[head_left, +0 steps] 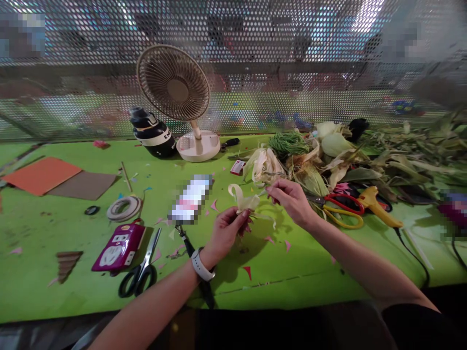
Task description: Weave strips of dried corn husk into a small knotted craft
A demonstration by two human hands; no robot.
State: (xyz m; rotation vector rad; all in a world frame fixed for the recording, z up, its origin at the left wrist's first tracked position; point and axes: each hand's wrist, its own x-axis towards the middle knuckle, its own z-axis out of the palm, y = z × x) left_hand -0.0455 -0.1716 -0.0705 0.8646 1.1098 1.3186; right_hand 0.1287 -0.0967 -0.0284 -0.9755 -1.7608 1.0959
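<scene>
My left hand, with a pale band at the wrist, pinches a bundle of pale corn husk between thumb and fingers. One strip curls up from the bundle, and thin ends hang to the right. My right hand is closed just right of it, its fingertips pinching a thin pale sliver that looks like husk. Beyond the hands lies a heap of dried corn husks with a bundle of green strands. Red-and-yellow scissors lie beneath my right forearm, beside a yellow glue gun.
A fan and a black bottle stand at the back before a perforated metal screen. Toward the left lie a phone, black scissors, a purple power strip, a tape roll and an orange sheet. Paper scraps are scattered about.
</scene>
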